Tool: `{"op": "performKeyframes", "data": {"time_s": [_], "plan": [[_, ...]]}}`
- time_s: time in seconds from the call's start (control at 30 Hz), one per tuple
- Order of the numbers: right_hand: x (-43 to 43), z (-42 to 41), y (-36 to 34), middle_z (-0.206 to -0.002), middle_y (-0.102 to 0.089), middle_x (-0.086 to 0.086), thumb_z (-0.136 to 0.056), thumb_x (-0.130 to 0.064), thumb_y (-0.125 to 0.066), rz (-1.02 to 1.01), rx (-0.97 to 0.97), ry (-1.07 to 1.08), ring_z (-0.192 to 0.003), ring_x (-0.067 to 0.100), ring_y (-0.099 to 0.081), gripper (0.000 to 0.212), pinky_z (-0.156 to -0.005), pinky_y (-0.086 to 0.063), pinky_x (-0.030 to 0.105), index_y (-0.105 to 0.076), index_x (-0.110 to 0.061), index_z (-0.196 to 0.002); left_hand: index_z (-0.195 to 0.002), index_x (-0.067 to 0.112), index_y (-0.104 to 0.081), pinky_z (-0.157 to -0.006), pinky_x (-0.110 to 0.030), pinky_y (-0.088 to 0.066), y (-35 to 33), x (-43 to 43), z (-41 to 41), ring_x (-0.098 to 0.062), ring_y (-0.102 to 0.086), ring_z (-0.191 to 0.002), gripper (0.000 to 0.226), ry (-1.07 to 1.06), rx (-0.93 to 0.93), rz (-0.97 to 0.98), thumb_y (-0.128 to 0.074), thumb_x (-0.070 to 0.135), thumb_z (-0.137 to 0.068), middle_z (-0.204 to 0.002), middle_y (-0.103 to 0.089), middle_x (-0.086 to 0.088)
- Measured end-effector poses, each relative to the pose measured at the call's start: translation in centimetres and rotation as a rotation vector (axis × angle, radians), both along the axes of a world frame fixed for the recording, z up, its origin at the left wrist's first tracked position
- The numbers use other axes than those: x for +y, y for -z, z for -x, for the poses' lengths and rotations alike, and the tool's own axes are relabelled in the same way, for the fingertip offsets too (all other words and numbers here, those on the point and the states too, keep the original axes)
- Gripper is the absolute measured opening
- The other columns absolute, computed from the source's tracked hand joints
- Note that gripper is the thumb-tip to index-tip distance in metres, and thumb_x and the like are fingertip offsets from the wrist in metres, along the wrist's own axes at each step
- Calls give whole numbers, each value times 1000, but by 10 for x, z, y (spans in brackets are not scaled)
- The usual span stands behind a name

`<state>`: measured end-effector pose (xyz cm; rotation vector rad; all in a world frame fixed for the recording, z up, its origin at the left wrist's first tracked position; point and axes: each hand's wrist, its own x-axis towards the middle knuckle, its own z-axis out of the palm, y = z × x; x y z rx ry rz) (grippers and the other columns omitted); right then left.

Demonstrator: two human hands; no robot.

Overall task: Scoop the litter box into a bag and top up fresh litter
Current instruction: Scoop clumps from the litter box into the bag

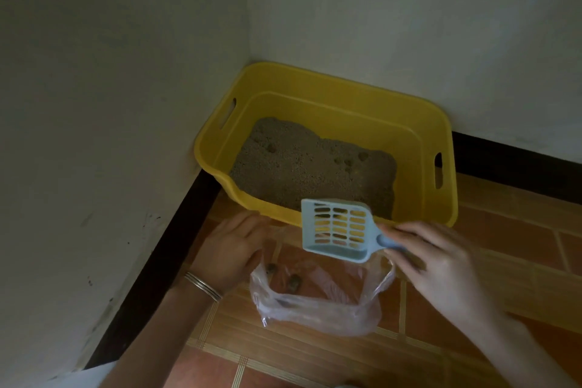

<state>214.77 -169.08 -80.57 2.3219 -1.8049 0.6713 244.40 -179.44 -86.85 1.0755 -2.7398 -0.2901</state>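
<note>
A yellow litter box (419, 135) stands in the corner of the room, holding grey-brown litter (302, 167) with a few dark clumps. In front of it a clear plastic bag (318, 309) lies open on the floor with several dark clumps inside. My right hand (437, 264) grips the handle of a light-blue slotted scoop (338, 231), which hangs tilted over the bag's mouth and the box's near rim. My left hand (233, 246), with bangles on the wrist, holds the bag's left edge just in front of the box.
White walls (126, 104) meet right behind the box, with a dark baseboard (176, 246) along the floor. Orange-brown floor tiles (504, 246) spread to the right and toward me.
</note>
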Motion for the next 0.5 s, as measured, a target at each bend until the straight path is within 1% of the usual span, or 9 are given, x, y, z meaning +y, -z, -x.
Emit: {"op": "performKeyframes", "data": {"time_s": [0.03,0.1,0.17,0.23,0.27,0.3,0.37,0.43,0.5], "plan": [[-1,7,-9,-88,-68,2,-73,-16,-76,17,-25,26,-74,16,-64,28,-64,-55,28,-72,-9,-100,-103,13,-70,-81,-39,-52,-4,-6,3,-28,-61,-108,41,20,0,47,-78,13,-62,-112,-66,-7],[-7,24,-25,-91,-67,-1,-78,-24,-70,23,-46,78,-74,12,-61,28,-61,-52,23,-71,-12,-103,-105,14,-69,-82,-38,-51,-10,-19,14,-27,-61,-108,32,57,22,127,-61,26,-76,-111,-66,-5],[-22,41,-35,-92,-66,-2,-75,-26,-68,-36,-49,146,-70,11,-60,31,-54,-51,24,-70,-14,-103,-104,16,-69,-81,-34,-51,-15,-32,29,-24,-62,-104,39,83,7,155,-47,35,-79,-105,-67,-2],[-42,54,-37,-94,-66,-2,-74,-23,-74,-151,27,256,-67,13,-60,30,-48,-43,21,-70,-18,-103,-103,17,-69,-81,-32,-51,-12,-43,41,-22,-63,-98,42,117,-42,159,-45,40,-78,-99,-67,0],[-52,59,-35,-97,-66,-3,-75,-25,-74,-226,88,331,-70,15,-62,29,-48,-39,19,-70,-21,-104,-103,18,-69,-80,-32,-50,-8,-49,46,-21,-63,-96,42,134,-72,161,-44,42,-78,-96,-66,1],[-63,63,-32,-102,-65,-4,-79,-28,-70,-301,143,409,-76,17,-64,28,-49,-39,20,-69,-25,-107,-101,19,-69,-79,-31,-49,-3,-54,49,-21,-64,-93,43,146,-101,170,-44,44,-79,-94,-66,1],[-80,66,-23,-108,-62,-8,-86,-36,-60,-432,254,513,-86,14,-63,26,-53,-44,20,-64,-32,-111,-98,20,-70,-78,-32,-41,9,-65,54,-20,-63,-87,42,159,-134,197,-43,48,-81,-89,-65,2],[-95,65,-15,-104,-62,-8,-89,-39,-54,-479,346,559,-82,13,-61,22,-48,-37,18,-64,-31,-107,-95,20,-70,-76,-32,-37,20,-75,53,-20,-63,-84,42,165,-135,204,-41,49,-85,-86,-65,2],[-107,61,-9,-91,-59,-6,-91,-34,-52,-501,353,580,-71,14,-59,18,-47,-35,20,-64,-25,-100,-91,21,-69,-72,-33,-41,30,-81,51,-20,-62,-80,47,166,-137,189,-33,51,-91,-83,-64,2]]}}
